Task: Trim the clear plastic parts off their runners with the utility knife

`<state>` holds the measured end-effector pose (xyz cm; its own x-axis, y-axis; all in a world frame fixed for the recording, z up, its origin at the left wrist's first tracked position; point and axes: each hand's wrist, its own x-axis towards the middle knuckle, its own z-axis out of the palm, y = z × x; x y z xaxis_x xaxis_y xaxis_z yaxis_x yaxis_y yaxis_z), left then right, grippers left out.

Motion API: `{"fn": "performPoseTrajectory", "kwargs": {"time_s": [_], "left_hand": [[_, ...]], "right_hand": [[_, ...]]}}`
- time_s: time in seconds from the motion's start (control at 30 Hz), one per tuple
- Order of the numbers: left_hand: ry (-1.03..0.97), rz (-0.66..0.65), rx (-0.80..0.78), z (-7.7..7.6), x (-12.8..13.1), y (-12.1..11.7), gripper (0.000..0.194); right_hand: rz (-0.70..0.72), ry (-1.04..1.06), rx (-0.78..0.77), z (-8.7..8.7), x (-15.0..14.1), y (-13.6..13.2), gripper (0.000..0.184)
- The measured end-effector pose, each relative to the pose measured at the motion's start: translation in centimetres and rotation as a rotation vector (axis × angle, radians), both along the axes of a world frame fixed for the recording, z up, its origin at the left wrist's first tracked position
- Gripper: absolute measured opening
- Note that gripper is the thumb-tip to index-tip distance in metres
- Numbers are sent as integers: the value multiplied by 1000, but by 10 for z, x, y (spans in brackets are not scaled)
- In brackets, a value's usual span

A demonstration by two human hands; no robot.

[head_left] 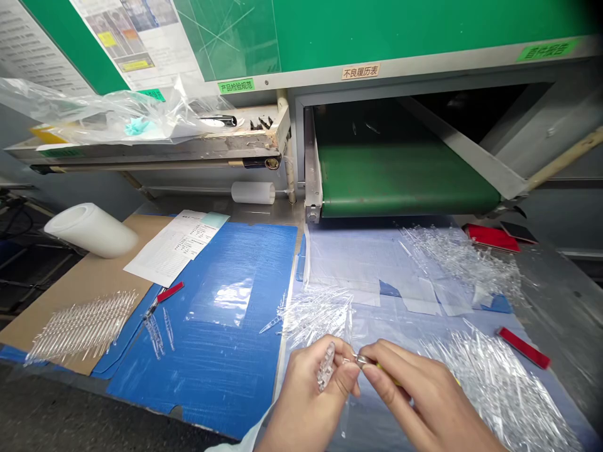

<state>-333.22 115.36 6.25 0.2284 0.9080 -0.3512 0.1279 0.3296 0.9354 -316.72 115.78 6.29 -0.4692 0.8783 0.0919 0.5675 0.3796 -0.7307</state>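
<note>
At the front of the bench, my left hand [308,389] is closed around clear plastic pieces [325,366], whose ends show between thumb and fingers. Another thin clear strip hangs below that hand. My right hand [419,386] is closed on a small metal-tipped tool [362,360] with a bit of yellow handle showing; most of it is hidden by the fingers. The metal tip meets the clear plastic at the left fingertips. Just beyond my left hand lies a pile of slender clear plastic parts [320,311]. A larger pile [499,389] spreads to the right of my right hand.
A green conveyor belt [405,179] ends above the bench. More clear parts [471,263] lie at back right, near a red strip [522,347]. Left are a blue sheet [211,376], papers [172,248], a white roll [94,232] and rows of clear parts [85,323].
</note>
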Motion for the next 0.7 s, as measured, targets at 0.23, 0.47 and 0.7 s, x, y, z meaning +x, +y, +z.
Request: {"fn": "performPoseTrajectory", "kwargs": {"time_s": [0.23, 0.47, 0.7], "left_hand": [[72, -74, 93, 3, -2, 0, 27], [127, -100, 134, 8, -3, 2, 28], [-8, -183, -75, -13, 1, -10, 24]], "right_hand": [[15, 7, -27, 1, 2, 2, 26], [-24, 15, 145, -8, 3, 2, 17], [-564, 130, 190, 10, 29, 16, 19]]}}
